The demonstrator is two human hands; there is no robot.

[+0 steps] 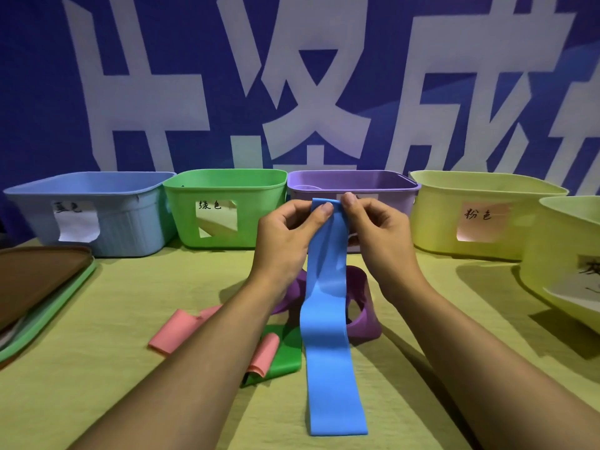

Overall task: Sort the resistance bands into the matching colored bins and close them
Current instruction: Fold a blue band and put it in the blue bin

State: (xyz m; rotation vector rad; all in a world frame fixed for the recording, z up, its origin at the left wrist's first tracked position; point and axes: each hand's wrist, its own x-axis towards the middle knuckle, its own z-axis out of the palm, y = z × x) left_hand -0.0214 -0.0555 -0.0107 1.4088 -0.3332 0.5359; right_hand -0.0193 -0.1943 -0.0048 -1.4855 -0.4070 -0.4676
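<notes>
Left hand: your left hand (287,233) pinches the top edge of the blue band (328,323), thumb pressed on the front face, the other fingers curled behind it.
Right hand: your right hand (378,228) pinches the same top edge just beside the left, thumb and forefinger clamped on the corner, the remaining fingers curled.
Blue band: held up in front of the purple bin (383,186); it hangs down towards you as one long strip, and its lower end lies flat on the table (97,368).
Purple band: a purple band (363,316) sits on the table behind the blue strip, standing up as an open loop.
Pink bands: one pink band (181,329) lies folded left of your left forearm; a second pink band (264,354) rests curled on the green band (285,355).
Green band: flat on the table, just beside the blue strip, partly under your left forearm.
Bins, left to right: blue bin (130,222), green bin (250,203), purple bin, yellow bin (438,219) with a pink label, and another yellow bin (548,254) at the right edge. All stand open.
Lids: a stack of lids (39,287) lies at the left edge, brown on top, green below.
Backdrop: blue banner (194,43) with large white characters.
</notes>
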